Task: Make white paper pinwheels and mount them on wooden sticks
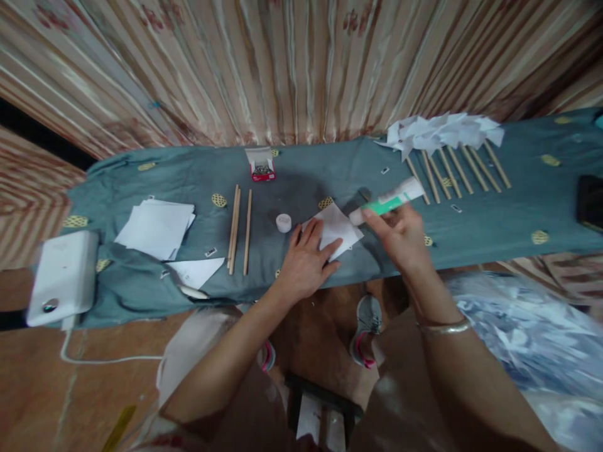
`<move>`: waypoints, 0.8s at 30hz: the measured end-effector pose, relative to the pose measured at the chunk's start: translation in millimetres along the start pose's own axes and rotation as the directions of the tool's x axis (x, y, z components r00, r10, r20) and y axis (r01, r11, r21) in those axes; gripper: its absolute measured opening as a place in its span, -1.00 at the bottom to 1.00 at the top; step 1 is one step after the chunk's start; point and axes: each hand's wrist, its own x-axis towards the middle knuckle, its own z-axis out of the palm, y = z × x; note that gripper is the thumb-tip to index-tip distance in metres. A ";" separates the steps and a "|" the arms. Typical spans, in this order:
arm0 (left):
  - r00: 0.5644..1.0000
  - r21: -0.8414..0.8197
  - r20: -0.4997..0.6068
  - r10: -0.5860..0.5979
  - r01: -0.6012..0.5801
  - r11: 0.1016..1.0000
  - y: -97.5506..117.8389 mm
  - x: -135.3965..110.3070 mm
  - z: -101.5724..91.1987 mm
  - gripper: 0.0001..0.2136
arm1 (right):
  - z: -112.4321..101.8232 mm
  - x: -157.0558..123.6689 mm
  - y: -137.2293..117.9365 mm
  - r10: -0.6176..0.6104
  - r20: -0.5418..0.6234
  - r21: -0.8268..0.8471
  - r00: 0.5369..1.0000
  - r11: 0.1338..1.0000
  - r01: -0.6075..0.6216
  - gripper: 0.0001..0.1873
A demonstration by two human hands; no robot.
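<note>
My left hand (pixel 306 260) lies flat with fingers spread on a folded white paper (pixel 336 229) on the teal cloth (pixel 301 182). My right hand (pixel 400 238) grips a white and green glue stick (pixel 389 199), its tip pointing down-left over the paper's right corner. The glue's round white cap (pixel 283 223) sits just left of the paper.
Three wooden sticks (pixel 238 229) lie left of centre; several more sticks with white paper tops (pixel 452 147) lie at the far right. A stack of white sheets (pixel 157 229), a red pin box (pixel 261 166), a white device (pixel 63 276) and a dark object (pixel 591 201) also rest here.
</note>
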 end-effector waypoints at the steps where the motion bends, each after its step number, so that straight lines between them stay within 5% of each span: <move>1: 1.000 0.001 0.005 -0.002 0.002 1.000 0.2 -0.1 -0.8 -0.57 | -3.5 1.6 -1.3 0.037 -0.036 0.135 0.999 0.990 -0.032 -0.62; 7: 1.000 -0.002 -0.013 -0.002 0.002 1.000 2.1 -2.5 -4.6 -0.44 | -11.2 4.9 -6.8 0.262 -0.004 0.514 0.965 0.828 -0.223 -0.66; 14: 0.975 -0.018 -0.214 0.055 -0.060 0.998 -5.8 -6.3 -15.6 -0.56 | -9.9 5.8 -2.0 0.242 0.096 0.527 0.966 0.811 -0.255 -0.77; 20: 0.912 -0.016 -0.327 -0.248 0.257 0.966 -39.5 -4.8 -30.6 -0.59 | -4.3 -0.4 -4.8 0.264 0.138 0.541 0.955 0.787 -0.295 -0.76; 24: 0.893 -0.057 -0.313 -0.323 0.322 0.945 -57.8 -4.5 -36.1 -0.69 | 3.0 -7.0 -11.1 0.294 0.173 0.533 0.940 0.775 -0.340 -0.71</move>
